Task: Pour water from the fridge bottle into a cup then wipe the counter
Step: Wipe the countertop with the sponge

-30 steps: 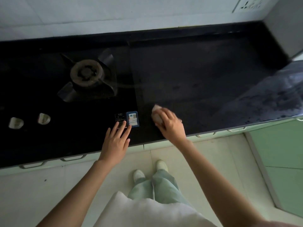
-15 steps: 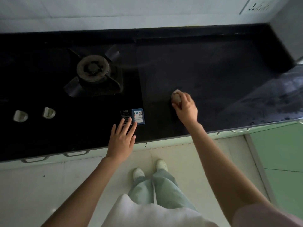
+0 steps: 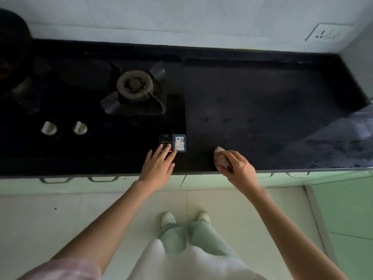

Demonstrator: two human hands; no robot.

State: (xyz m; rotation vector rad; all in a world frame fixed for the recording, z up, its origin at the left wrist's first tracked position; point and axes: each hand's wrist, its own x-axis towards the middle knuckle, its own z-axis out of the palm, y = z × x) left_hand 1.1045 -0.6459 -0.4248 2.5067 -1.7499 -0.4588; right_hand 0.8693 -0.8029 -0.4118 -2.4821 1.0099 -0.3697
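Right hand (image 3: 237, 168): fingers curled round a crumpled cloth (image 3: 221, 157), pressing it on the dark worktop (image 3: 262, 110) near the front edge. Cloth pokes out beyond the fingertips, on the far-left side of the hand.

Left hand (image 3: 159, 167): flat, fingers straight and spread, holding nothing; fingertips rest on the hob (image 3: 90, 146) front, touching a blue-white label (image 3: 179, 143) and the dark panel beside it.

Left of the right hand, beyond the left hand: burner (image 3: 134, 86). Two pale knobs (image 3: 49, 127) farther left. Wall socket (image 3: 327, 33) far right of the right hand, well apart.
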